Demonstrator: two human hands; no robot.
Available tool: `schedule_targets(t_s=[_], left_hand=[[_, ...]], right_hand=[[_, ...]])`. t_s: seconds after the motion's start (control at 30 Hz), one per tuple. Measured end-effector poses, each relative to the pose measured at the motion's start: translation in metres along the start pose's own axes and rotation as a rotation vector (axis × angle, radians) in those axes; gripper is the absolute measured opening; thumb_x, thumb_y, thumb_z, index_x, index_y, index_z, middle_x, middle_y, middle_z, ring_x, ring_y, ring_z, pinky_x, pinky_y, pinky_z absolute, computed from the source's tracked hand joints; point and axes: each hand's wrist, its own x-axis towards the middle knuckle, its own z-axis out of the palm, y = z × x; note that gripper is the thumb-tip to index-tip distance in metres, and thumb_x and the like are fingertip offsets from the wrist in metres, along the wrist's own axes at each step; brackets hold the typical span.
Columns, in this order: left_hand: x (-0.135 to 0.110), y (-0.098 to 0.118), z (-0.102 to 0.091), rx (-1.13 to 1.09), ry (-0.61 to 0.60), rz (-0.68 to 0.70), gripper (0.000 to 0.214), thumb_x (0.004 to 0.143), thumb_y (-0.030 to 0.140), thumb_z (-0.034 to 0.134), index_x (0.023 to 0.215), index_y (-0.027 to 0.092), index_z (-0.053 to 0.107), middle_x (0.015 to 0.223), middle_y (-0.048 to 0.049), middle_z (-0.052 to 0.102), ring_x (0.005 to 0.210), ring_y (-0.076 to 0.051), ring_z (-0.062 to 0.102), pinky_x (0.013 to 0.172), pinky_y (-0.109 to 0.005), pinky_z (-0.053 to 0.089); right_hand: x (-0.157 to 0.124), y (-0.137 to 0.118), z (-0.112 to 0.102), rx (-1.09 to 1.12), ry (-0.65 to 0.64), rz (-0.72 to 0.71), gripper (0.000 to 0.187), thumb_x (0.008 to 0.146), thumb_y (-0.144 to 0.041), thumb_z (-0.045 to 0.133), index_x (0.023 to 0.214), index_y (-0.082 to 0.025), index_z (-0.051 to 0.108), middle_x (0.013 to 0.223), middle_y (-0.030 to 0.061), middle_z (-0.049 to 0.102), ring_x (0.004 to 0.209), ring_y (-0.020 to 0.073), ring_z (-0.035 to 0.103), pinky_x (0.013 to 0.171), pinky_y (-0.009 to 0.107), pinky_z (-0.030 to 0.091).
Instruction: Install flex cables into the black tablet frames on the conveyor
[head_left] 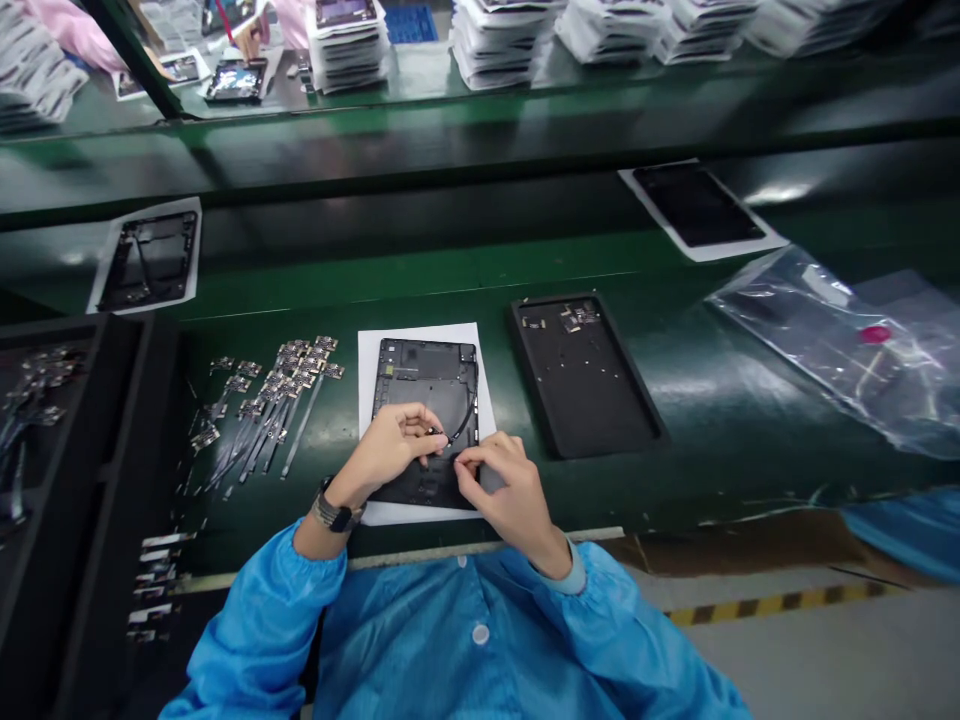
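Housing (pixel 421 385) of a tablet, dark and open side up, lies on a white sheet (pixel 370 350) at the near edge of the green bench (pixel 720 400), straight in front of the person. Its long axis runs away from the body, the far short end pointing toward the belt behind. A thin black cable (pixel 470 408) runs down its right edge and curves inward toward the left hand.

The left hand (pixel 390 445) comes in from the left with the wrist bent (a watch (pixel 334 512) sits on it). Its fingers are curled over the housing's lower half, and thumb and forefinger are nipped on the cable's near end. The right hand (pixel 510 490) rests on the housing's near right corner, knuckles up, thumb and forefinger pinched together just beside the left fingertips. What they grip is too small to tell.

A row of flex parts (pixel 270 410) lies on the bench left of the sheet. A black tray (pixel 592 410) lies just to its right, and a clear plastic bag (pixel 847 340) sits further right.
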Motion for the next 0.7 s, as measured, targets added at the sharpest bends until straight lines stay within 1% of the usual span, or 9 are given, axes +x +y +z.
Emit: schedule_targets(t_s=[0.13,0.23,0.33,0.47,0.57,0.7], left_hand=[[0.000,-0.001,-0.001,-0.010,0.008,0.001,0.028,0.063,0.028,0.082,0.076,0.013,0.062,0.061,-0.0026,0.066,0.057,-0.012,0.060,0.052,-0.021,0.046],[0.001,-0.001,0.000,-0.011,0.009,0.011,0.025,0.066,0.028,0.080,0.076,0.013,0.062,0.061,-0.0028,0.066,0.055,-0.011,0.059,0.052,-0.022,0.046],[0.000,0.000,0.001,-0.013,0.002,0.011,0.024,0.066,0.027,0.079,0.075,0.013,0.062,0.061,-0.0023,0.066,0.055,-0.011,0.059,0.051,-0.022,0.046],[-0.001,0.002,0.003,-0.008,-0.022,-0.021,0.022,0.064,0.026,0.080,0.072,0.012,0.064,0.060,-0.0026,0.066,0.055,-0.011,0.060,0.050,-0.021,0.045],[-0.002,0.002,0.003,0.012,-0.050,-0.057,0.021,0.065,0.026,0.079,0.071,0.012,0.065,0.060,-0.0038,0.067,0.052,-0.011,0.059,0.049,-0.021,0.045],[-0.003,0.001,0.003,0.018,-0.071,-0.090,0.022,0.065,0.027,0.080,0.072,0.012,0.065,0.057,-0.0035,0.067,0.046,-0.009,0.055,0.047,-0.021,0.043]], right_hand=[[-0.001,-0.002,0.003,-0.106,0.066,-0.100,0.014,0.088,-0.012,0.057,0.079,-0.022,0.062,0.065,-0.0012,0.061,0.070,0.0176,0.056,0.071,0.035,0.037],[-0.001,-0.002,0.003,-0.138,0.086,-0.085,0.015,0.089,-0.013,0.056,0.079,-0.022,0.063,0.064,-0.0008,0.061,0.068,0.0176,0.055,0.071,0.036,0.037],[0.000,-0.001,0.002,-0.077,0.030,-0.008,0.016,0.091,-0.016,0.056,0.078,-0.022,0.065,0.063,-0.0006,0.061,0.070,0.0188,0.056,0.070,0.036,0.036],[0.002,0.001,-0.002,0.058,-0.074,0.104,0.014,0.089,-0.018,0.060,0.078,-0.022,0.068,0.067,0.0002,0.066,0.074,0.0203,0.057,0.072,0.036,0.036],[0.004,0.001,-0.005,0.104,-0.134,0.151,0.015,0.088,-0.020,0.061,0.076,-0.023,0.069,0.070,0.0009,0.068,0.076,0.0212,0.057,0.075,0.037,0.036],[0.007,0.001,-0.010,0.134,-0.205,0.199,0.020,0.091,-0.028,0.058,0.074,-0.023,0.069,0.070,0.0021,0.068,0.078,0.0224,0.056,0.077,0.039,0.035]])
